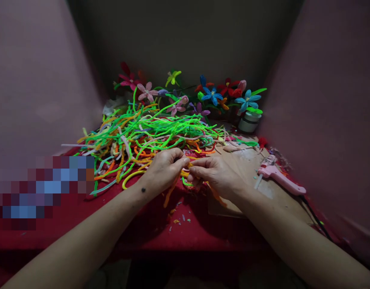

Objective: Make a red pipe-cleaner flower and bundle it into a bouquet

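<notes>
Orange pipe cleaners are pinched between my two hands, above the front of the red table. My left hand has its thumb and fingers closed on them from the left. From the right, my right hand pinches them too, its fingertips almost touching the left ones. Loose ends hang down below both hands. Just behind the hands spreads a big tangled pile of pipe cleaners, mostly green, with orange, pink and yellow ones among them.
A pink glue gun lies on a cardboard sheet at the right, its cable running to the front. Pipe-cleaner flowers and a small jar stand at the back. Scraps dot the red cloth. A blurred patch covers the left.
</notes>
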The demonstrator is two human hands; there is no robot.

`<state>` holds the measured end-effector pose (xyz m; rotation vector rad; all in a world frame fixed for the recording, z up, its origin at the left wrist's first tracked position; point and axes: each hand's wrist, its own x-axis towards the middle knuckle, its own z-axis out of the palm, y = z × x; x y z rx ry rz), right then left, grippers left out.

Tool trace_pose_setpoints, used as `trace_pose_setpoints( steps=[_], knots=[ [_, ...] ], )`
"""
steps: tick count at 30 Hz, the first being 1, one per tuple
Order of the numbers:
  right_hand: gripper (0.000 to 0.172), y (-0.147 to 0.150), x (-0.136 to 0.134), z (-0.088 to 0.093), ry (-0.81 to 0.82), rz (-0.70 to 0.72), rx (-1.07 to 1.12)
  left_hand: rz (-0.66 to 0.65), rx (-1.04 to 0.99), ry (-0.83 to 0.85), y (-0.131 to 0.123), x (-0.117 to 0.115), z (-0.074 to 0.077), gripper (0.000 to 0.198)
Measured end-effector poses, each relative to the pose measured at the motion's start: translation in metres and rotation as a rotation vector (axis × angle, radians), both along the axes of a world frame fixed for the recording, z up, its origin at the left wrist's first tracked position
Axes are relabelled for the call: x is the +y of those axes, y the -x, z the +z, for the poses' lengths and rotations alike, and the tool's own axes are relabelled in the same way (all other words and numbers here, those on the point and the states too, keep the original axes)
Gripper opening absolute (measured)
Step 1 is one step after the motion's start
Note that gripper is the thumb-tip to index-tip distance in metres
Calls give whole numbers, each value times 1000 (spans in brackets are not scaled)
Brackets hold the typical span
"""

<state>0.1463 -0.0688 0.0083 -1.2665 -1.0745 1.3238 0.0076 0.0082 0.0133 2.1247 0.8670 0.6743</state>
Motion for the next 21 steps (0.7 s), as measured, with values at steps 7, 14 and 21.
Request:
trace_pose_setpoints(
  steps=[7,14,21],
  knots=[
    [23,4,3,-13,-36,9,213,41,-14,-128,-4,-2,-2,20],
    [18,3,0,-14,101,87,324,104,-71,-166,-6,-4,-5,20],
    [15,0,0,-15,94,92,305,-104,-292,510,-5,-3,3,22]
  ],
)
